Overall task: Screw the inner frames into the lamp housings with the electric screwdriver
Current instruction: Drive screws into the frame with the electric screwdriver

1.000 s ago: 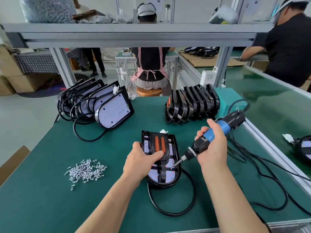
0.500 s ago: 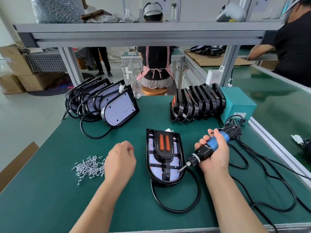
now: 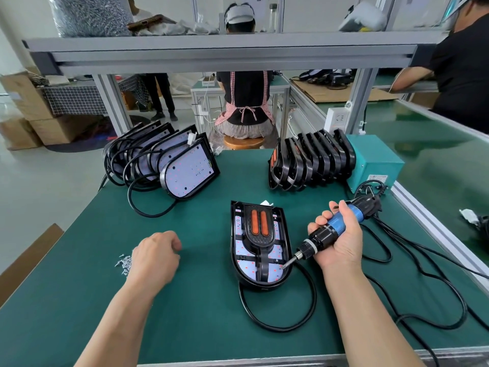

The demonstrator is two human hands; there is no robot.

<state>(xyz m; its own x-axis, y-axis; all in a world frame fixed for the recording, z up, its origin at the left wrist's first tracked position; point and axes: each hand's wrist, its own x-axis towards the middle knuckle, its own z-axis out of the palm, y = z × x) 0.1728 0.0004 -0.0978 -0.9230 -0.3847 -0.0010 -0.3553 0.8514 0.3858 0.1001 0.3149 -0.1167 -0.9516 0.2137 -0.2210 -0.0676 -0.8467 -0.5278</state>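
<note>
A black lamp housing [image 3: 264, 284] lies flat mid-table with its black inner frame [image 3: 258, 235], marked by two orange strips, seated in it. My right hand [image 3: 342, 246] grips the blue-and-black electric screwdriver [image 3: 334, 229], whose bit tip touches the frame's lower right edge. My left hand [image 3: 154, 256] hovers knuckles-up at the right edge of the loose screw pile [image 3: 123, 263], well left of the housing. Its fingers curl downward and hide their tips, so whether they hold a screw is not visible.
Several lamp housings with LED boards [image 3: 185, 169] lean in a row at the back left, cables coiled around them. A row of black inner frames [image 3: 312, 160] leans against a teal box [image 3: 373, 161] at the back right. Black cables [image 3: 412, 263] loop across the right side.
My left hand let go of the housing and moved left to the screw pile. The screwdriver tilted lower, its bit staying at the frame's lower right edge.
</note>
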